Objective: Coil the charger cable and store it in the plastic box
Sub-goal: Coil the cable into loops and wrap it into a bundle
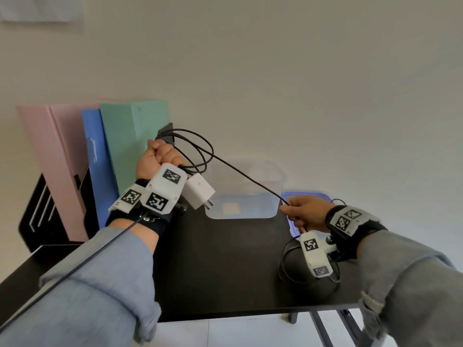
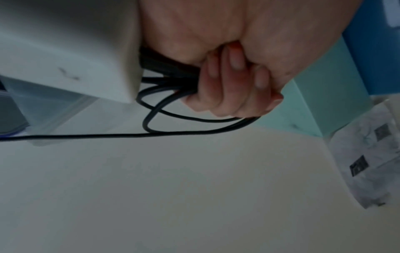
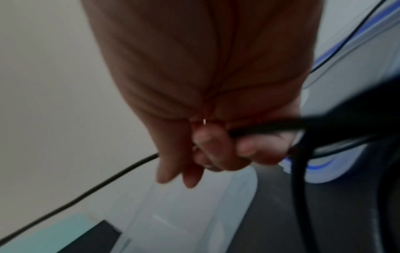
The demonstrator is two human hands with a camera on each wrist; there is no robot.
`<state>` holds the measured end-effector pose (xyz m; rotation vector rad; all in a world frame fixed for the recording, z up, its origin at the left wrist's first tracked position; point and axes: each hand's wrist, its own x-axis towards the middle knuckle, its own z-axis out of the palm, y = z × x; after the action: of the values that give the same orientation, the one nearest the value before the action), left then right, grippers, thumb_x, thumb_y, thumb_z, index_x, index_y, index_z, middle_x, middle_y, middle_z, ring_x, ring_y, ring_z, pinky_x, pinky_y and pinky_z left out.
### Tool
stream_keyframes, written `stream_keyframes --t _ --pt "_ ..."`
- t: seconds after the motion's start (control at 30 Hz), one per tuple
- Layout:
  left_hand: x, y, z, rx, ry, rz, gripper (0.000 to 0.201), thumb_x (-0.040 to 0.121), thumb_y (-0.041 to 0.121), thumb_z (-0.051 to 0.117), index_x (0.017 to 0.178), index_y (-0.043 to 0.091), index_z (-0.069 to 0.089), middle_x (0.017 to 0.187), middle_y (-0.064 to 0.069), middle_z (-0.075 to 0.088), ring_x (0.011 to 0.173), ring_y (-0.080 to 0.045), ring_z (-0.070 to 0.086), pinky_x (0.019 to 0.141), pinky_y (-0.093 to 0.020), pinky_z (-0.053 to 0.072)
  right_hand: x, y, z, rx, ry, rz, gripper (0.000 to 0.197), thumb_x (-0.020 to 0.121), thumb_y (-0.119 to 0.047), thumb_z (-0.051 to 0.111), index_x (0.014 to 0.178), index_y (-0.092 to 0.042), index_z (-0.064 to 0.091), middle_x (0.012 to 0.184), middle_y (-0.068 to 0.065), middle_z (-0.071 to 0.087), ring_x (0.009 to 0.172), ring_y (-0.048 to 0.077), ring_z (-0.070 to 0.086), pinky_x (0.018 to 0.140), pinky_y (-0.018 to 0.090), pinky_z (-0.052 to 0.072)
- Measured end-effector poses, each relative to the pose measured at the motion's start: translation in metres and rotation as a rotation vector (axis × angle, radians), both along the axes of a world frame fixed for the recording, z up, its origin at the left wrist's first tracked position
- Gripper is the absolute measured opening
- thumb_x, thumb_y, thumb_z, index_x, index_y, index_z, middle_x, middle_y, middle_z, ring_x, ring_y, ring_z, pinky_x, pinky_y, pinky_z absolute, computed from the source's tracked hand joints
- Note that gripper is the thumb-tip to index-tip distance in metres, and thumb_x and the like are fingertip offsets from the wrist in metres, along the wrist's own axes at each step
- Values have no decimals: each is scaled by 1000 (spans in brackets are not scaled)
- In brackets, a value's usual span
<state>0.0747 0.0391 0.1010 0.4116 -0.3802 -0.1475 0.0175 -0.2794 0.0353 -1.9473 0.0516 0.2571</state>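
Note:
My left hand [image 1: 160, 156] is raised over the black table [image 1: 225, 266] and grips several loops of the black charger cable [image 1: 198, 149]. The white plug adapter [image 1: 199, 194] hangs just below that fist. In the left wrist view the fingers [image 2: 233, 89] are curled round the cable loops [image 2: 173, 118] beside the adapter [image 2: 71, 51]. A taut stretch of cable [image 1: 245, 175] runs to my right hand [image 1: 304, 211], which pinches it; the rest [image 1: 288, 249] droops onto the table. In the right wrist view the fingers [image 3: 216, 154] close round the cable [image 3: 266, 128]. The clear plastic box [image 1: 245, 194] stands open between the hands.
The box's blue-rimmed lid [image 1: 308, 194] lies on the table behind my right hand. Pink [image 1: 57, 166], blue [image 1: 95, 156] and green folders [image 1: 130, 139] stand in a black holder [image 1: 40, 216] at the left. The table's front edge [image 1: 250, 314] is near my forearms.

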Motion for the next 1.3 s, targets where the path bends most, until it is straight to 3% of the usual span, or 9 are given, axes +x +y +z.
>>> stream_keyframes --t 0.17,0.3,0.4,0.5,0.67,0.8,1.0,1.1,1.3 --pt "-4 -4 -2 52 20 59 68 99 36 24 40 19 52 32 4 36 24 -6 26 30 -16 22 1 10 15 -223 -134 -225 43 95 -37 42 67 -11 61 53 2 39 40 17 36 46 25 34" --pt "-18 -29 -4 290 8 129 52 87 44 41 40 21 48 34 6 34 26 -4 29 33 -14 20 6 33 42 -584 -430 -395 35 97 -20 34 97 0 62 99 17 65 92 33 59 74 29 37" --pt "-24 -42 2 255 -40 10 66 99 42 23 45 21 53 33 6 34 24 -5 29 28 -15 23 0 53 49 -916 -485 -259 30 93 -12 34 112 -9 58 108 12 65 98 31 60 71 29 39" --pt "-33 -53 11 360 -6 58 56 100 41 24 54 20 48 36 7 38 27 -4 31 31 -15 28 -8 68 52 -1132 -571 -34 32 94 -20 37 115 -19 62 110 5 67 100 27 62 72 30 45" --pt "-45 -70 9 661 -13 270 44 101 38 27 64 17 41 51 3 65 48 -10 64 49 -18 50 -27 84 73 -1157 -796 197 26 92 -37 46 105 -28 67 104 -3 69 97 20 62 71 29 43" --pt "-52 -79 3 840 -98 308 41 101 33 29 66 15 41 55 0 67 52 -12 65 57 -25 57 -36 94 89 -1039 -823 279 21 89 -34 54 104 -26 67 95 -10 64 90 16 59 73 30 45" --pt "-57 -92 -3 1182 -256 330 32 99 25 31 78 12 52 52 0 62 41 -15 53 44 -24 40 -36 91 104 -662 -765 265 13 81 -11 62 94 -15 59 72 -9 54 69 10 52 69 25 45" --pt "-60 -95 -3 1277 -323 261 40 99 40 30 74 13 46 47 1 50 34 -11 31 40 -22 26 -31 81 110 -597 -766 212 20 79 -16 68 94 -20 56 73 -9 50 65 6 48 66 23 45" --pt "-62 -89 3 1333 -333 118 50 96 48 34 61 15 50 45 3 31 38 -9 20 39 -20 16 -18 52 109 -631 -747 115 19 77 -31 72 84 -22 56 78 -8 53 61 1 44 60 17 36"
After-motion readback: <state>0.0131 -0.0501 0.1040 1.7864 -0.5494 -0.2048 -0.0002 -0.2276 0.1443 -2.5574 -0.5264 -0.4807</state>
